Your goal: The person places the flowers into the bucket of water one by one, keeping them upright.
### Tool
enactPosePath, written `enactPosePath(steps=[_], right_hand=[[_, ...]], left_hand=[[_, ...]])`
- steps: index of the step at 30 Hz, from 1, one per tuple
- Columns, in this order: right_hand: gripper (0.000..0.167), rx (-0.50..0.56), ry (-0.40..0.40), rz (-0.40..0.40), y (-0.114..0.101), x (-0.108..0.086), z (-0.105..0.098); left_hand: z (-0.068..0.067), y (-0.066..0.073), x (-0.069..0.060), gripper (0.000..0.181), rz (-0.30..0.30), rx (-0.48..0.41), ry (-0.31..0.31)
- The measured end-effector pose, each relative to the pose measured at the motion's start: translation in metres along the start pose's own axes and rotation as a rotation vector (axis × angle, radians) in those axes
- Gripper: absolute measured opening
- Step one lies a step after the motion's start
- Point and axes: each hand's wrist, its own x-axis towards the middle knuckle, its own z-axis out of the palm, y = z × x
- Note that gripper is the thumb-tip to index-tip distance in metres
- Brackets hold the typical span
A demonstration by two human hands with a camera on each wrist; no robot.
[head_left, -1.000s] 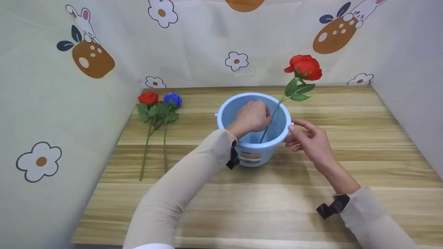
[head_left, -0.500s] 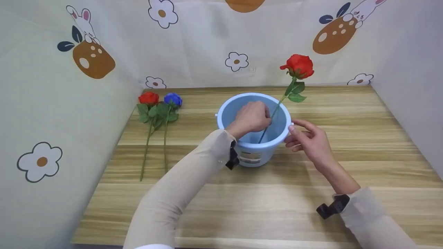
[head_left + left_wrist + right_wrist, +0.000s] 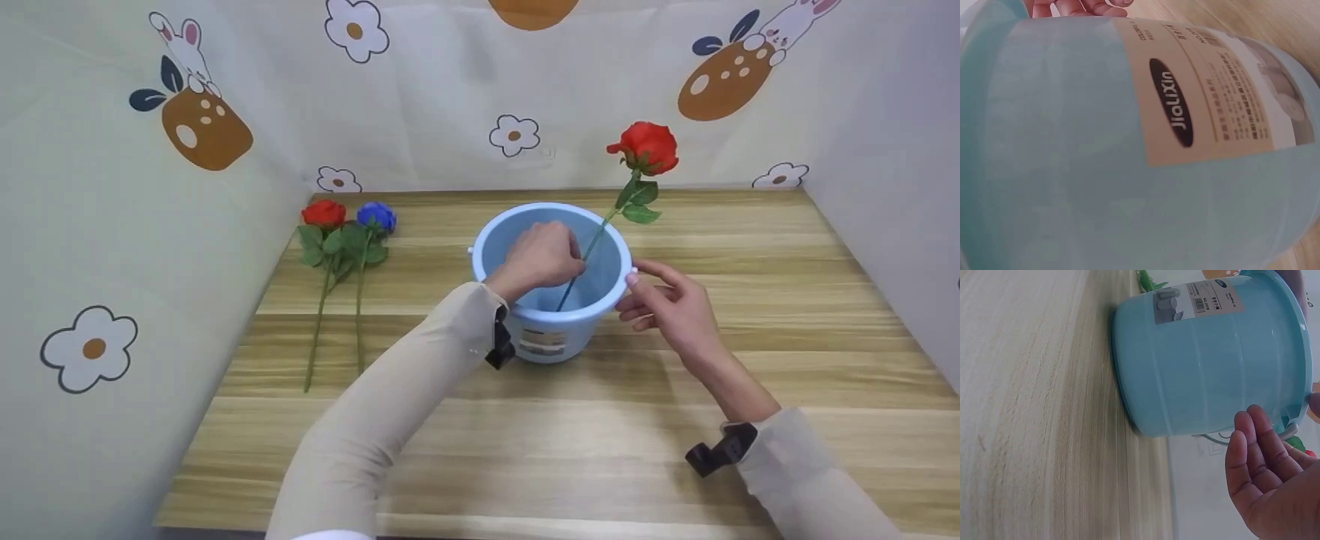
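Observation:
A light blue plastic bucket (image 3: 559, 318) stands upright on the wooden table. My left hand (image 3: 541, 253) reaches over its near rim and pinches the green stem of a red rose (image 3: 649, 148). The stem slants inside the bucket, and the bloom leans out past the far right rim; the pinching fingertips are partly hidden. At the right rim, my right hand (image 3: 673, 307) holds the bucket beside its handle lug, thumb on the edge. In the right wrist view the other fingers (image 3: 1259, 444) lie loosely along the bucket's side. The bucket's label (image 3: 1202, 95) fills much of the left wrist view.
On the left of the table (image 3: 645, 465) lie another red rose (image 3: 324, 214) and a blue rose (image 3: 377, 217), side by side with stems toward the person. Patterned white walls close off the back and left side; a plain pale wall stands at the right.
The red rose in my left hand has swung slightly left, its stem base shifting left inside the bucket. My left hand has moved slightly left with it. My right hand and the bucket stay put.

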Motion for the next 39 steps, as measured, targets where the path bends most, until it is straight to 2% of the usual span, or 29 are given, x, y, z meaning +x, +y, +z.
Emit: enactPosePath(steps=[3,7,10,16,25,28,34,39], right_hand=[[0.052,-0.006,-0.002,-0.004,0.001,0.001,0.0],[0.05,0.009,0.003,0.001,0.0,0.001,0.001],[0.049,0.023,0.006,0.008,-0.001,0.001,0.001],[0.051,0.014,-0.005,0.011,-0.002,0.001,0.0],[0.052,0.027,-0.009,0.031,-0.004,0.0,0.0],[0.051,0.034,-0.009,0.031,-0.005,0.0,0.001],[0.052,0.022,-0.021,0.043,-0.007,0.0,0.0],[0.052,0.028,-0.018,0.041,-0.008,0.0,-0.001]], left_hand=[[-0.001,-0.001,0.001,0.014,0.004,0.0,-0.001],[0.001,-0.007,0.012,0.017,-0.004,0.025,-0.001],[-0.002,-0.009,0.014,0.017,-0.005,0.017,-0.001],[-0.019,-0.008,-0.002,0.02,0.004,-0.038,0.008],[-0.034,-0.018,-0.008,0.021,0.012,-0.023,0.091],[-0.038,-0.021,-0.011,0.02,0.003,-0.043,0.102],[-0.048,-0.032,-0.018,0.02,-0.023,-0.148,0.105],[-0.061,-0.044,-0.026,0.022,-0.044,-0.251,0.116]])
